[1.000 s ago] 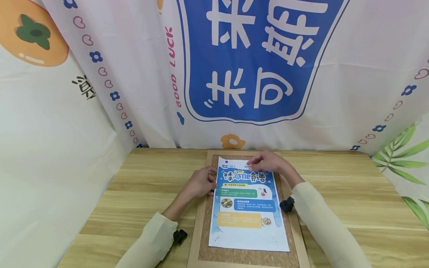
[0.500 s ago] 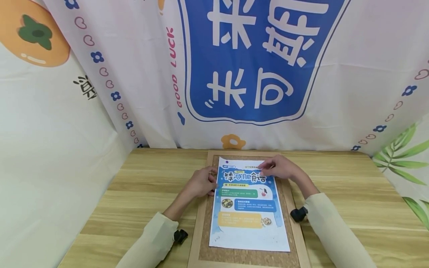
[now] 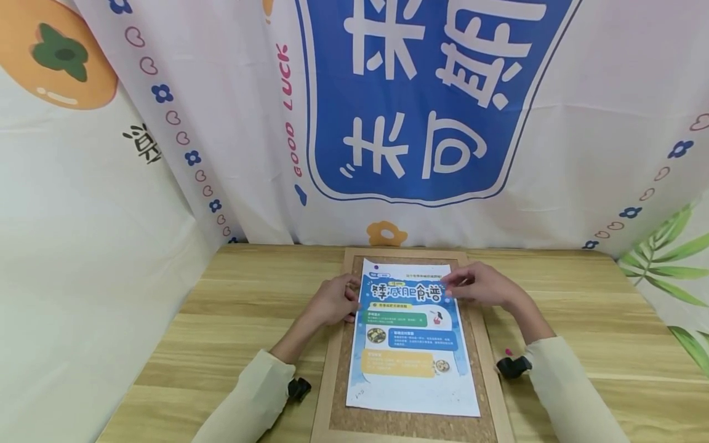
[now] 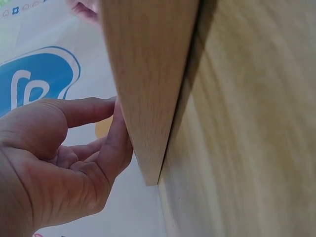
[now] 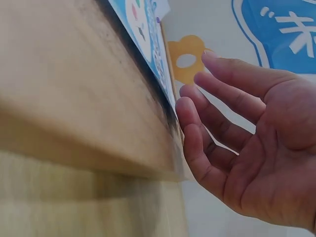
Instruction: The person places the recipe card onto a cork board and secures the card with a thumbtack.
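A printed paper sheet [image 3: 410, 394] with blue, green and yellow panels lies on a wood-framed cork board [image 3: 410, 424]. At its upper left corner sits a small purple pushpin [image 3: 376, 267]. My left hand [image 3: 334, 300] rests at the board's left rail, beside the paper's left edge. In the left wrist view its fingers touch the wooden frame [image 4: 148, 84], thumb tip near the index finger. My right hand [image 3: 479, 284] is at the paper's upper right edge, fingers loosely bent. The right wrist view shows nothing held in its fingers [image 5: 217, 128].
The board lies on a wood-grain table [image 3: 232, 320], its far end near the back edge. A small magenta object [image 3: 508, 352] lies right of the board, near the right wrist camera [image 3: 514, 367]. A printed cloth [image 3: 415, 98] hangs behind.
My right hand has moved right and slightly nearer, from the sheet's top to its right edge. The magenta object has come into view beside that wrist. The left hand stays in place.
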`<control>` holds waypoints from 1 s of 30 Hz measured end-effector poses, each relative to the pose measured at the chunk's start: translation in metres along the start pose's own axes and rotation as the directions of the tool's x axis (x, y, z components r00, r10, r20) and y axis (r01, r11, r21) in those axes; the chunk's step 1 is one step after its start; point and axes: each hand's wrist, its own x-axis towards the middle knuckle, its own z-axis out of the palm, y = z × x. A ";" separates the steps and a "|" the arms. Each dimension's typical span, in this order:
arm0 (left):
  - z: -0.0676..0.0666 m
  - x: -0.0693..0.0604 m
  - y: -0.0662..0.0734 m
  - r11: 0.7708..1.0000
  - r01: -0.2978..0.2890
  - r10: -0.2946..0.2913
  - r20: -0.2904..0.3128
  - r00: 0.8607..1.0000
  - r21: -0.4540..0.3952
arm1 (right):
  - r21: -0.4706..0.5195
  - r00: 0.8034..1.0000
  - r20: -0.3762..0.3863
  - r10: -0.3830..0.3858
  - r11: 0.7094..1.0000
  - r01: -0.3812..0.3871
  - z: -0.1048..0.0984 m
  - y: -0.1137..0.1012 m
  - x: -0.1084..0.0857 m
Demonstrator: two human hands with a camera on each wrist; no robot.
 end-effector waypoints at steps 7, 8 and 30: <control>0.000 0.000 -0.001 1.000 0.006 -0.006 0.001 1.000 0.006 | -0.014 1.000 -0.029 -0.011 1.000 0.010 -0.008 0.005 -0.024; 0.000 0.000 -0.001 1.000 0.006 -0.006 0.001 1.000 0.007 | -0.021 1.000 -0.029 -0.010 1.000 0.009 -0.009 0.006 -0.028; 0.000 0.002 0.000 0.999 0.014 -0.014 0.007 1.000 0.028 | 0.014 1.000 0.024 0.018 1.000 -0.019 -0.014 0.038 -0.080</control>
